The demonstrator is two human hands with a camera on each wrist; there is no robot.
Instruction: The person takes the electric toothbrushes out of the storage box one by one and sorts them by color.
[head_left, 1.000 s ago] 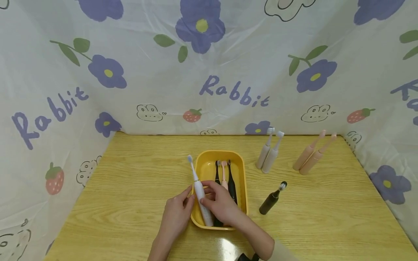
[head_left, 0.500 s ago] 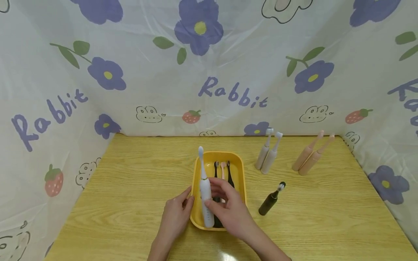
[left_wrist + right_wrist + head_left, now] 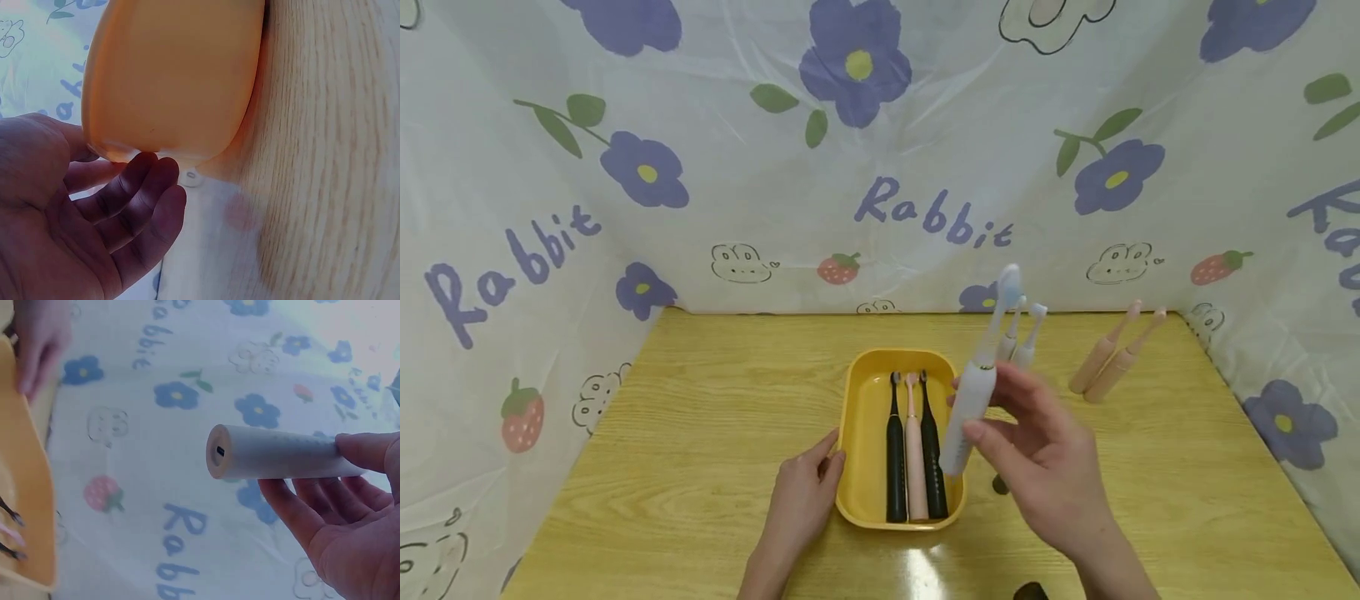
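My right hand [image 3: 1056, 467] holds a white electric toothbrush [image 3: 972, 412] in the air, thumb on one side and fingers on the other. Its brush head points up and away. The right wrist view shows the toothbrush's round base [image 3: 219, 452] with a small dark port. My left hand [image 3: 801, 496] grips the left edge of a yellow tray [image 3: 861, 492], its fingers [image 3: 164, 181] curled against the outer wall. Inside the tray lie a black toothbrush [image 3: 896, 471], a pink one [image 3: 917, 479] and another black one [image 3: 932, 467], side by side.
Behind the held toothbrush stand two pale grey toothbrushes [image 3: 1028, 346], partly covered. Two pink toothbrushes [image 3: 1108, 367] stand upright at the back right. A black toothbrush [image 3: 1000, 484] is mostly hidden by my right hand. Patterned cloth [image 3: 737, 167] encloses the wooden table [image 3: 700, 467].
My right hand has lifted the white toothbrush from over the tray and carried it up and to the right. The left hand stays at the tray's edge.
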